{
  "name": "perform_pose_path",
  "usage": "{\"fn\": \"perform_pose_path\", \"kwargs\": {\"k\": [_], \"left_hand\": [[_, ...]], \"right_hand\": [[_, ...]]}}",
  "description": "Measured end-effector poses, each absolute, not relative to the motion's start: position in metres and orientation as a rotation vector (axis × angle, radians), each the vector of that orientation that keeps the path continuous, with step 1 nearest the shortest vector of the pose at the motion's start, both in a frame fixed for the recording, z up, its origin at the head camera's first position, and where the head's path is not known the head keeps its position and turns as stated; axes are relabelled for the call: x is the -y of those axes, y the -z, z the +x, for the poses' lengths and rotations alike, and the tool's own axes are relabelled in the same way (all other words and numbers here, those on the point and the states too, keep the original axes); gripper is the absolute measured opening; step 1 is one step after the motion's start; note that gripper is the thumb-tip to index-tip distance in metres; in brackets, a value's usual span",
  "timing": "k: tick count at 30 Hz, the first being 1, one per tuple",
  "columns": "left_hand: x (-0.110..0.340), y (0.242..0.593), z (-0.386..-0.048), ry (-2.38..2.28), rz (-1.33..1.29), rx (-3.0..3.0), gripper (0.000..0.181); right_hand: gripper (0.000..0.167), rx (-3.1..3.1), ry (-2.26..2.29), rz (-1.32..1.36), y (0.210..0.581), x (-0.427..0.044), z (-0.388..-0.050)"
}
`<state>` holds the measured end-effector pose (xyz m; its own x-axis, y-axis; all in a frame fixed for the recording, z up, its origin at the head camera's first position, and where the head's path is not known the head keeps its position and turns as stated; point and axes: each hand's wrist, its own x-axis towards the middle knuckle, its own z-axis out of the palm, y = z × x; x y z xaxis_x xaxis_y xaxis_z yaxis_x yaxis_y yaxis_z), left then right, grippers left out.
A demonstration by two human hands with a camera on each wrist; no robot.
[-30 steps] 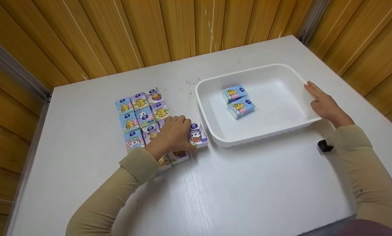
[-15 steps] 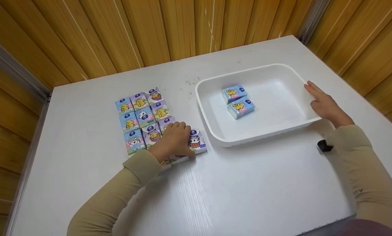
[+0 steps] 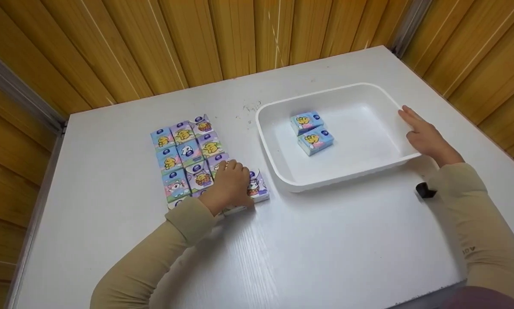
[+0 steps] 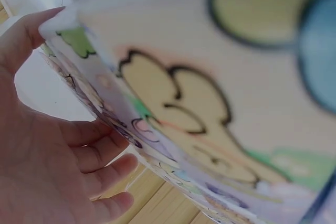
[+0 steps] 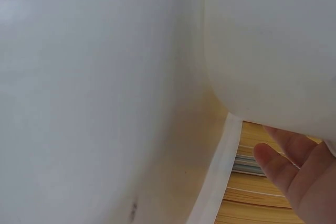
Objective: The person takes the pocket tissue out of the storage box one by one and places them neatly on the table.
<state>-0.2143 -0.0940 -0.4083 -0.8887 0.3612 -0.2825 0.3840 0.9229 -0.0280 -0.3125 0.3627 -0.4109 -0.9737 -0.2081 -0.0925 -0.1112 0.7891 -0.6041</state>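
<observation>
In the head view my left hand (image 3: 229, 184) holds a lilac cartoon-printed tissue pack (image 3: 258, 187) at the right side of a block of similar packs (image 3: 190, 150). The thumb is at its near edge. In the left wrist view, the thumb and fingers of the left hand (image 4: 58, 145) lie along a printed pack side (image 4: 110, 103); another pack fills much of that view. My right hand (image 3: 426, 137) rests against the right rim of a white plastic tray (image 3: 368, 169), its fingers fairly straight. Two blue tissue packs (image 3: 315, 140) lie inside the tray's left part.
A small black object (image 3: 425, 190) lies beside the right forearm. The white table (image 3: 325, 249) is bordered by yellow wood-look panels (image 3: 231, 38) at the back and sides.
My left hand and the lilac pack have moved slightly toward the near side and left, away from the tray. The right hand and tray have stayed in place.
</observation>
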Motion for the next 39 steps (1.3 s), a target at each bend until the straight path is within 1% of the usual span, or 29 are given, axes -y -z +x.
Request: {"fn": "perform_pose_path", "kwargs": {"k": [5, 12, 21, 27, 32, 37, 39], "left_hand": [[0.094, 0.407, -0.213, 0.120, 0.556, -2.776, 0.077], [0.094, 0.406, -0.212, 0.111, 0.569, -2.760, 0.076], [0.094, 0.400, -0.207, 0.144, 0.588, -2.773, 0.088], [0.092, 0.394, -0.209, 0.083, 0.577, -2.757, 0.091], [0.089, 0.389, -0.212, 0.020, 0.625, -2.789, 0.086], [0.085, 0.383, -0.215, -0.066, 0.676, -2.832, 0.075], [0.083, 0.379, -0.217, -0.121, 0.703, -2.851, 0.067]], "right_hand": [[0.057, -2.830, 0.933, -0.255, 0.410, -0.362, -0.313], [0.057, -2.825, 0.937, -0.243, 0.411, -0.362, -0.313], [0.055, -2.824, 0.945, -0.257, 0.409, -0.361, -0.312], [0.055, -2.833, 0.942, -0.256, 0.409, -0.361, -0.312], [0.055, -2.832, 0.941, -0.239, 0.411, -0.362, -0.313], [0.056, -2.829, 0.940, -0.227, 0.411, -0.361, -0.313], [0.056, -2.832, 0.943, -0.230, 0.411, -0.361, -0.313]]}}
